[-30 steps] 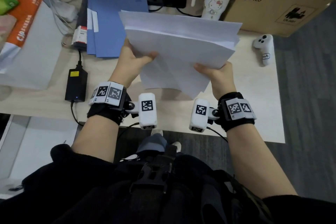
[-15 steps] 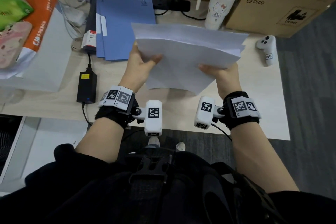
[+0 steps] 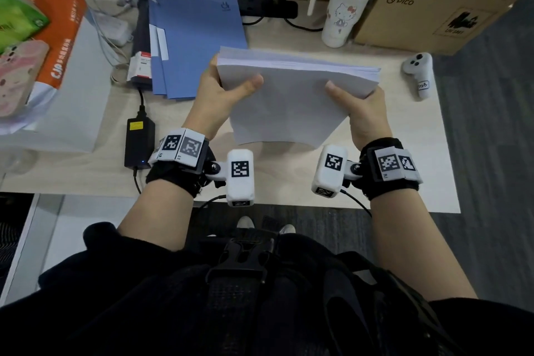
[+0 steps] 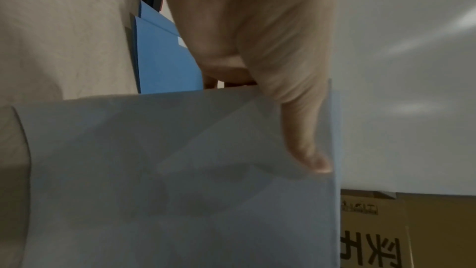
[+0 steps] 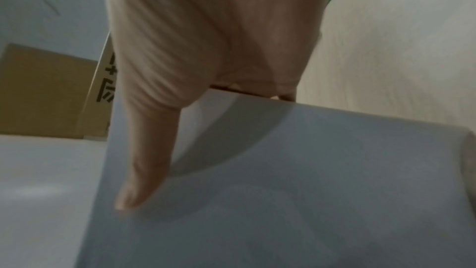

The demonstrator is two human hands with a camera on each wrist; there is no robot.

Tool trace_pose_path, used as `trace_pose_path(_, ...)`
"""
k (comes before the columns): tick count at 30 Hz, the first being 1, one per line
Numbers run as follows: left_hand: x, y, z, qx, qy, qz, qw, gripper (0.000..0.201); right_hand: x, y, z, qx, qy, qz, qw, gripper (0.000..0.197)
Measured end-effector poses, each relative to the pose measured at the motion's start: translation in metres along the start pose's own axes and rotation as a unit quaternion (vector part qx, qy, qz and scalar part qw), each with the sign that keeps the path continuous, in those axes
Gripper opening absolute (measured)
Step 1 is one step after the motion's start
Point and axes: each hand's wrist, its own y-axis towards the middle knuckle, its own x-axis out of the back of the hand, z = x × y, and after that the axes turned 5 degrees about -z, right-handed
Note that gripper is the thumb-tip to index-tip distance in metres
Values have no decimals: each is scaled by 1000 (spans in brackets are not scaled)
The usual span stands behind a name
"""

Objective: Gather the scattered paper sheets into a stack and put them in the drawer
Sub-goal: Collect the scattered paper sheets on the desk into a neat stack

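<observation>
A stack of white paper sheets (image 3: 291,98) stands nearly upright above the light wooden desk (image 3: 404,153), its top edges lined up. My left hand (image 3: 228,89) grips its left side, thumb on the near face and fingers behind. My right hand (image 3: 358,101) grips the right side the same way. In the left wrist view the thumb (image 4: 304,130) presses on the paper stack (image 4: 180,181). In the right wrist view the thumb (image 5: 146,150) lies flat on the stack (image 5: 283,191). No drawer front is plainly visible.
Blue folders (image 3: 196,40) lie left of the stack, a black power adapter (image 3: 138,139) nearer the desk edge. A cartoon-printed bottle (image 3: 346,6) and a cardboard box (image 3: 448,0) stand at the back right. A white controller (image 3: 420,72) lies right. An orange-and-white ream package (image 3: 55,66) sits left.
The fanned, skewed sheets have been squared into one even stack. Both hands shifted from the lower corners to the sides of the stack.
</observation>
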Motion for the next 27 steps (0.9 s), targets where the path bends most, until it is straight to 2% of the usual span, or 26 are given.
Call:
trace_pose_path(3,-5,1,-12,19,-28,-15,999,44,-5,-2,12,-13,11,-30,999,58)
trace_pose_path(5,-7,4,-14,39,-64,-44,996,44,-9,-1,18,-20,-11,-47,999,60)
trace_pose_path(7,-9,5,-14,35,-51,-58,996,36,-11,-1,21,-19,-40,-57,997,53)
trace_pose_path(11,-8,6,-15,22,-18,-51,998,26,-13,-1,21,-21,-37,-89,995,26)
trace_pose_path(15,-6,5,-15,11,-52,-35,998,22,-15,-4,22,-4,-17,-97,995,31)
trace_pose_path(17,-6,5,-17,6,-35,-24,999,17,-17,-5,24,-6,-8,-103,995,26)
trace_pose_path(23,-3,6,-16,3,-42,3,999,28,-18,-7,26,34,21,-113,993,12)
trace_pose_path(27,-1,7,-12,9,-39,23,999,47,-19,-8,28,26,16,-102,994,21)
